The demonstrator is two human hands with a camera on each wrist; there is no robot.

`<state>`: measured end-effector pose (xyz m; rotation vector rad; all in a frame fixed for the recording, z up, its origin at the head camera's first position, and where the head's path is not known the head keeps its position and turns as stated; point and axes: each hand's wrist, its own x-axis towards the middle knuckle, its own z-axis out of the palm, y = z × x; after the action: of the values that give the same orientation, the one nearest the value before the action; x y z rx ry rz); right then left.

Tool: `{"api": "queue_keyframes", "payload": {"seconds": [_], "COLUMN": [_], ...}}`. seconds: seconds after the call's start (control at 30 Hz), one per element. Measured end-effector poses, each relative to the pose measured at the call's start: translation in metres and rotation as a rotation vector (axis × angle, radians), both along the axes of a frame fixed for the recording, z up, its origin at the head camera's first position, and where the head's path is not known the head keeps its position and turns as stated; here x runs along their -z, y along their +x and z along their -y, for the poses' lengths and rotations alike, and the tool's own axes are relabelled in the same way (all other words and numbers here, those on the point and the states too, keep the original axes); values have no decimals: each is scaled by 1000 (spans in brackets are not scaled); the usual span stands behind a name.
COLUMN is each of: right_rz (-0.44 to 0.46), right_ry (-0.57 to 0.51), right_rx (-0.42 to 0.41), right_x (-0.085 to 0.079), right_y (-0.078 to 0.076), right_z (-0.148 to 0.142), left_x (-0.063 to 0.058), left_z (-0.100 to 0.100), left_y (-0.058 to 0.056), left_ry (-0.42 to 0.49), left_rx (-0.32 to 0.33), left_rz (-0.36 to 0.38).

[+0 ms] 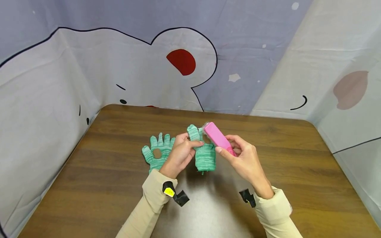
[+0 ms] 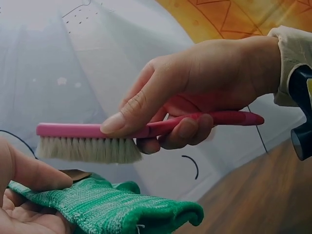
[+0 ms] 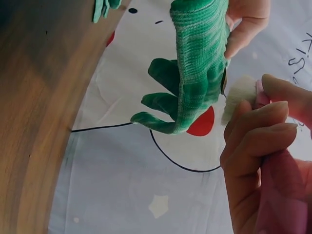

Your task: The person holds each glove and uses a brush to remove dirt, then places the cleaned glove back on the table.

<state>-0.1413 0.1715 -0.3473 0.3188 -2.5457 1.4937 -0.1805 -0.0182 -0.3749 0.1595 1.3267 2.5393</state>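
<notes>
Far left, a green striped knit glove [image 1: 162, 150] lies on the wood-grain table [image 1: 119, 185], brown oval patch showing. Next, the left hand [image 1: 180, 150] pinches a second knit glove [image 1: 205, 158] above the table, thumb on top. We'd keep that fabric taut and stroke lightly; the bristles [image 2: 90, 150] hover just off it. Rightmost, the right hand [image 1: 245, 159] grips the pink soft-bristled brush [image 1: 218, 136], thumb against its back. We see no containers.
</notes>
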Motion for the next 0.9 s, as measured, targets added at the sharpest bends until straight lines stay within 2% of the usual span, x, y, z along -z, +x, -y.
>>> {"api": "queue_keyframes", "payload": {"seconds": [0.3, 0.9], "right_rz": [6, 35], "right_ry": [13, 60], "right_rx": [-14, 19], "right_x": [3, 3], "right_y": [1, -4], "right_z": [5, 0], "left_x": [0, -1], "left_z": [0, 3], "left_y": [1, 1], "left_ry": [-12, -24], "left_rx": [11, -11], "left_rz": [-27, -1]}}
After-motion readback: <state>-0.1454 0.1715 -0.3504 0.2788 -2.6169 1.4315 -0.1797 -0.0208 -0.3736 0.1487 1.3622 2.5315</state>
